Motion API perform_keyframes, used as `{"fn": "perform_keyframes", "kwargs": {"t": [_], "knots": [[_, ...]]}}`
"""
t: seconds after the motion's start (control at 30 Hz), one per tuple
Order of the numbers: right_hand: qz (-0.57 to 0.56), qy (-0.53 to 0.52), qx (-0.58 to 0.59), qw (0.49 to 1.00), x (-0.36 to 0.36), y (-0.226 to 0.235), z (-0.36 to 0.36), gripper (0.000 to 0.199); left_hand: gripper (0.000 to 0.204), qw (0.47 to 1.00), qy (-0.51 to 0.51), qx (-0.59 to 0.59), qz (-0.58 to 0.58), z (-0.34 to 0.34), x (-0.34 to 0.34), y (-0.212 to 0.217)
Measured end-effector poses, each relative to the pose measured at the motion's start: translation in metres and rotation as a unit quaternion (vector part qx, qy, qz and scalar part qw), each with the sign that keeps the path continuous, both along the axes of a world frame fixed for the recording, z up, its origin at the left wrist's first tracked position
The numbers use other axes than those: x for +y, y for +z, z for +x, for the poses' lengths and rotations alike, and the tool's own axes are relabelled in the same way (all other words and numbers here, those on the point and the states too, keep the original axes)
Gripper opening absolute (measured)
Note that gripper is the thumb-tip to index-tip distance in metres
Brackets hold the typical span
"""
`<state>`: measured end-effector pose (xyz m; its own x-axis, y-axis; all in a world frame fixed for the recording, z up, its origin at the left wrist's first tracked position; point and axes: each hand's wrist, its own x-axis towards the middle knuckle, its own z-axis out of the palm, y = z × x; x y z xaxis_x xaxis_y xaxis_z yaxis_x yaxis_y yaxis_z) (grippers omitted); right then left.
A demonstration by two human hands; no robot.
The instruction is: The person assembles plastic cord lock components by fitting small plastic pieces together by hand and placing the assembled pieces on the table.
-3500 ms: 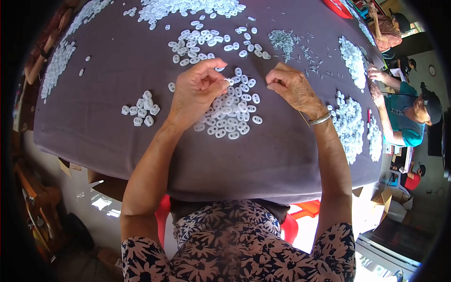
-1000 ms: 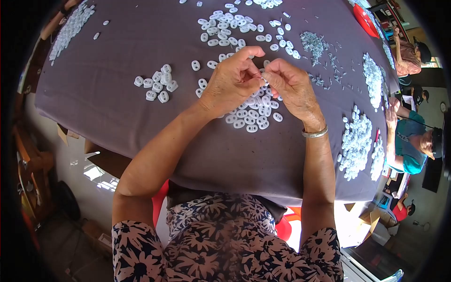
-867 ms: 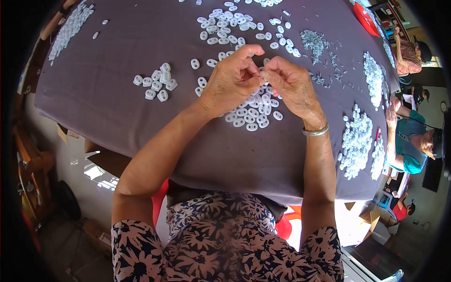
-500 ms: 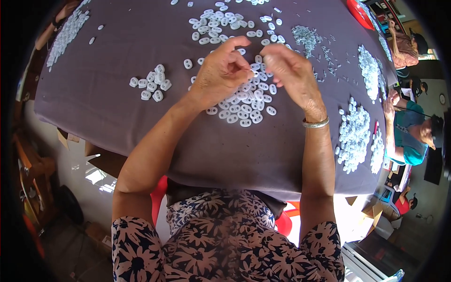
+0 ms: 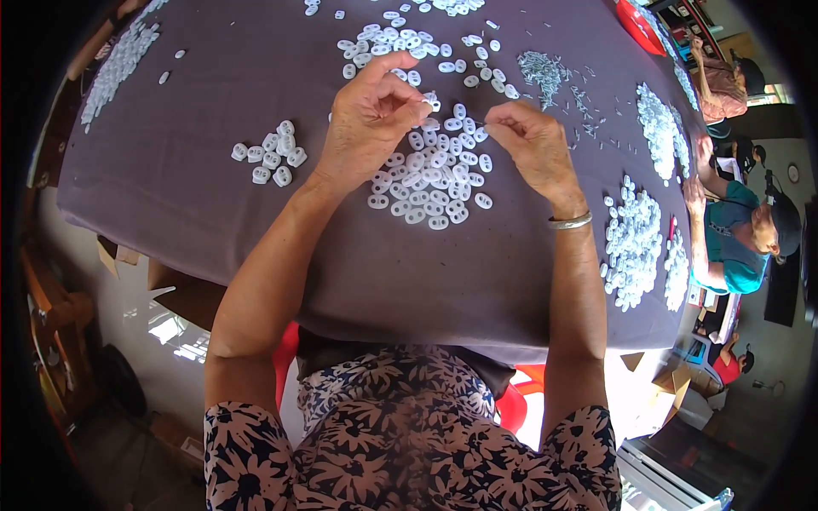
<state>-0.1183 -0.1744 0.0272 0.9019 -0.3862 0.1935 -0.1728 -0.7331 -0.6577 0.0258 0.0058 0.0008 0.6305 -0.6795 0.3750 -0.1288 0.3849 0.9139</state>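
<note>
**Two hands pinched together over a heap of white pieces**

Holds both hands raised just above the grey-purple cloth [image 5: 213,213], fingertips nearly meeting, probably to bring the work close under the eyes and steady one hand against the other. Curls the left hand [image 5: 371,119] tight, thumb and forefinger closed on a small white piece [image 5: 425,103]; only its edge shows past the fingers. Closes the right hand [image 5: 532,149] to a narrow pinch too, on what looks like a thin pin [image 5: 483,128] aimed at the left fingertips; too small to be sure of its kind. Wears a metal bangle [image 5: 569,222] on the right wrist.

Works directly over the central heap [image 5: 430,183] of white oval pieces, touching none of it, presumably so that the next piece lies within a finger's reach. Leaves a small cluster [image 5: 271,157] of the same pieces apart to the left, near the left wrist, seemingly sorted away from the heap. Has a second spread of white pieces [image 5: 400,47] beyond the hands and a scatter of greyish pins [image 5: 545,72] just beyond the right hand, close enough to pick from without leaning.

Shares the table with larger white piles [image 5: 635,238] at the right edge, beside a seated person in a teal shirt [image 5: 728,247], well apart from this pair of hands.
</note>
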Motion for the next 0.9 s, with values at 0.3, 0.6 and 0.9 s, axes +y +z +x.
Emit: {"fn": "perform_keyframes", "kwargs": {"t": [0.3,0.6,0.9], "knots": [[-0.025,-0.012,0.018,0.999,0.013,-0.002,0.005,0.014,0.04,0.999,0.011,-0.003,0.036,-0.001,0.0,-0.004],[-0.076,-0.055,-0.061,0.994,0.006,-0.009,-0.005,0.014,0.041,0.999,0.005,-0.008,0.036,-0.003,-0.002,-0.005],[-0.32,-0.034,-0.07,0.944,0.033,-0.008,0.001,0.015,0.038,0.998,0.018,-0.017,0.05,-0.005,-0.002,-0.005]]}}
